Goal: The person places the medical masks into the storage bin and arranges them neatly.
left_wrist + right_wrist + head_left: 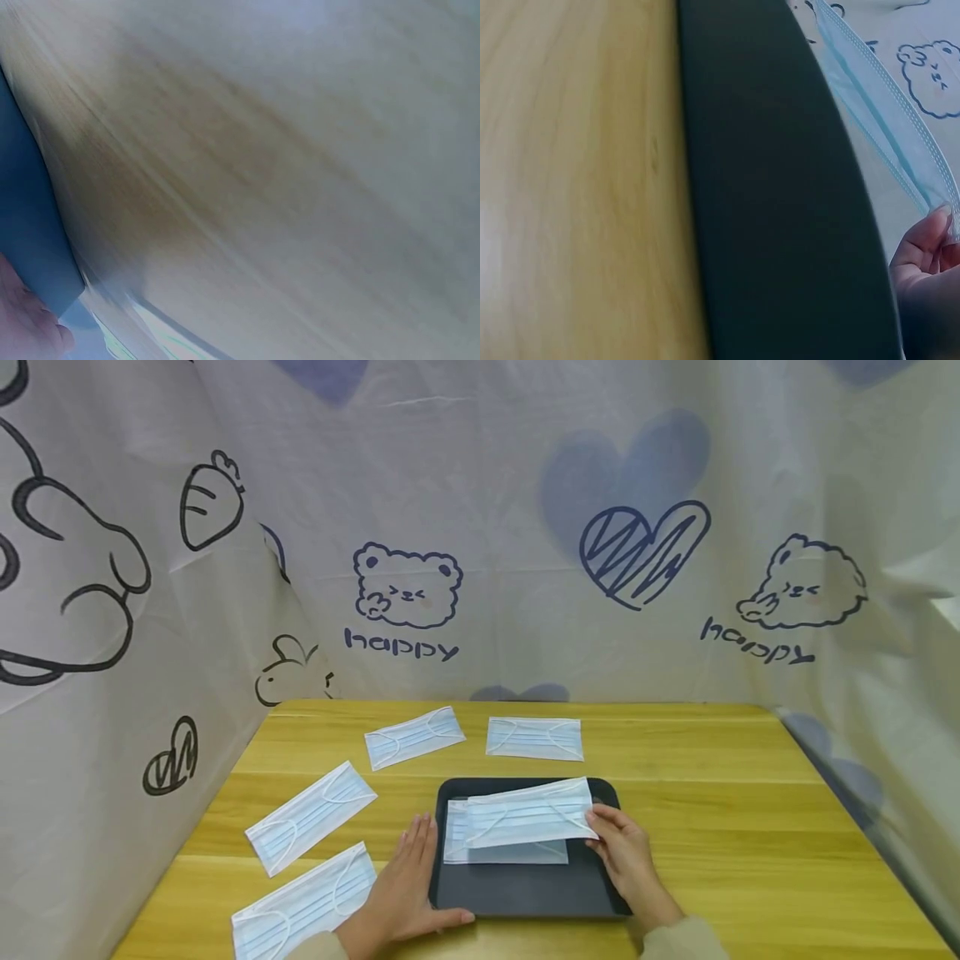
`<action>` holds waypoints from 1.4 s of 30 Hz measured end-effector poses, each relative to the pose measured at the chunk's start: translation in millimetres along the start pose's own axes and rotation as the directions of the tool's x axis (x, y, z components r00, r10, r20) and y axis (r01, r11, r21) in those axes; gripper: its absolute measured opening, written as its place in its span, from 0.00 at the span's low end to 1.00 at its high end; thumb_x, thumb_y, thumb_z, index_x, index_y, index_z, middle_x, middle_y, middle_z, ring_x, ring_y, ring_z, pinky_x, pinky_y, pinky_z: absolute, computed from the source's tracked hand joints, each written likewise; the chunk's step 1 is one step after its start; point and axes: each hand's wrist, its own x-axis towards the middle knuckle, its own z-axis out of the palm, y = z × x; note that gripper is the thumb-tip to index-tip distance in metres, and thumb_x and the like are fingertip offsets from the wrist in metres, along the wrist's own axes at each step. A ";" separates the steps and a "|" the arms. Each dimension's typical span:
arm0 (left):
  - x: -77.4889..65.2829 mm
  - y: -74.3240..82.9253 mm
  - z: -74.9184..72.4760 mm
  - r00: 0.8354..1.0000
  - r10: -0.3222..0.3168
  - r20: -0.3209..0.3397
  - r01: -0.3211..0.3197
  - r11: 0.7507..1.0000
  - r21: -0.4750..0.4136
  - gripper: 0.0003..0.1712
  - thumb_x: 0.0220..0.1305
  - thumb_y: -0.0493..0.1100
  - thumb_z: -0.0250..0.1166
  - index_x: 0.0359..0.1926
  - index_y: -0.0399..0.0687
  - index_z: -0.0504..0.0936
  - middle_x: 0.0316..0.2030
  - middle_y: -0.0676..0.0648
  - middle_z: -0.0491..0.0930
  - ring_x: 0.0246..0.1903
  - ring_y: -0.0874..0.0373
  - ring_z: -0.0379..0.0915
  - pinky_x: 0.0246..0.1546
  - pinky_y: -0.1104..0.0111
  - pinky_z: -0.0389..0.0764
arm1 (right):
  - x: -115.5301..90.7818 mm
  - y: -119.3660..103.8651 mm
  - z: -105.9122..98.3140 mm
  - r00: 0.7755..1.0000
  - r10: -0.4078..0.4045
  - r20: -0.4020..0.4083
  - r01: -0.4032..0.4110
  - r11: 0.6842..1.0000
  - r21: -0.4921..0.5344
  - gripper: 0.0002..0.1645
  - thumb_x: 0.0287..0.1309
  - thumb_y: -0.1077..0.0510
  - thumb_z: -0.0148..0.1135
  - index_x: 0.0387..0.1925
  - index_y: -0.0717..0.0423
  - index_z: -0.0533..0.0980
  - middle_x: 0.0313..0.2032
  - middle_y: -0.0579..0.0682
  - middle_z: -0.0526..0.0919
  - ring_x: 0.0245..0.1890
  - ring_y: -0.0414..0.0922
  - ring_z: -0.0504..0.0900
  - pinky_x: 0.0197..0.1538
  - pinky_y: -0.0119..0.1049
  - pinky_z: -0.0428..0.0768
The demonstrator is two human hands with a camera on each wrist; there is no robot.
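My right hand [628, 860] pinches the right end of a pale blue face mask [528, 814] between thumb and fingers. That mask hangs over a dark grey tray [532, 893], covering much of another mask [510, 856] that lies inside. In the right wrist view the held mask [889, 120] stretches away from the thumb, beyond the tray's side [780, 187]. My left hand [401, 885] lies along the tray's left side, fingers straight, thumb out by the near left corner. Only a bit of that hand [26, 319] shows in the left wrist view, beside the tray wall [34, 202].
Several loose masks lie on the wooden table [735, 827]: one near left [307, 902], one above it [311, 817], one at the back left [415, 737] and one behind the tray [534, 738]. A printed white cloth [502, 610] encloses the table's back and sides.
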 end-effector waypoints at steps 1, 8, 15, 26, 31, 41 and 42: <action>0.2 0.1 -0.4 1.000 -0.002 0.005 0.002 1.000 0.002 0.72 0.40 0.85 0.49 0.69 0.30 0.50 0.70 0.33 0.48 0.70 0.41 0.44 0.70 0.72 0.30 | 0.0 1.4 2.6 1.000 -0.002 -0.001 0.002 1.000 0.001 0.18 0.59 0.67 0.56 0.23 0.39 0.78 0.23 0.35 0.78 0.21 0.32 0.75 0.27 0.23 0.77; 1.5 -0.2 -1.3 1.000 0.011 0.016 -0.011 1.000 0.027 0.73 0.40 0.85 0.49 0.68 0.28 0.50 0.69 0.30 0.49 0.69 0.38 0.46 0.67 0.51 0.56 | 1.0 10.4 18.0 1.000 -0.011 -0.012 0.011 1.000 -0.017 0.10 0.58 0.66 0.58 0.28 0.48 0.79 0.22 0.36 0.78 0.21 0.33 0.75 0.27 0.24 0.77; 1.3 0.3 -2.5 1.000 0.017 0.017 -0.017 0.999 0.038 0.73 0.41 0.86 0.47 0.68 0.27 0.50 0.69 0.30 0.49 0.69 0.38 0.46 0.67 0.52 0.55 | 2.6 19.1 27.1 1.000 -0.021 -0.018 0.021 1.000 -0.017 0.06 0.57 0.67 0.58 0.32 0.55 0.79 0.22 0.37 0.78 0.20 0.33 0.74 0.27 0.24 0.76; 1.3 0.8 -2.7 1.000 0.014 0.019 -0.015 0.999 0.030 0.73 0.41 0.85 0.48 0.68 0.27 0.50 0.69 0.30 0.49 0.69 0.38 0.46 0.67 0.51 0.55 | 6.3 26.8 32.5 0.998 -0.038 -0.046 0.034 0.996 -0.088 0.13 0.55 0.69 0.59 0.41 0.75 0.74 0.21 0.40 0.77 0.17 0.34 0.73 0.23 0.25 0.75; 0.8 0.9 -1.4 1.000 0.008 0.003 -0.008 1.000 0.028 0.72 0.41 0.85 0.48 0.68 0.29 0.50 0.69 0.31 0.49 0.70 0.39 0.46 0.68 0.54 0.53 | 6.6 27.1 32.7 0.997 -0.039 -0.064 0.026 0.979 -0.200 0.16 0.52 0.69 0.61 0.42 0.77 0.73 0.21 0.43 0.77 0.17 0.35 0.73 0.21 0.25 0.76; 1.1 0.8 -1.6 1.000 0.008 0.017 -0.008 1.000 0.030 0.72 0.41 0.84 0.50 0.68 0.27 0.50 0.69 0.30 0.49 0.69 0.38 0.46 0.67 0.52 0.55 | 5.3 22.4 28.4 0.992 -0.119 -0.038 0.090 0.894 -0.439 0.12 0.47 0.70 0.62 0.35 0.76 0.77 0.20 0.50 0.82 0.16 0.36 0.73 0.19 0.27 0.74; 0.8 0.9 -1.8 1.000 0.004 0.021 -0.004 1.000 0.024 0.72 0.41 0.84 0.50 0.68 0.28 0.50 0.69 0.30 0.49 0.69 0.38 0.45 0.69 0.54 0.51 | 5.4 21.9 27.9 0.992 -0.125 -0.034 0.095 0.881 -0.463 0.12 0.47 0.70 0.62 0.35 0.76 0.77 0.21 0.52 0.82 0.16 0.37 0.73 0.19 0.27 0.74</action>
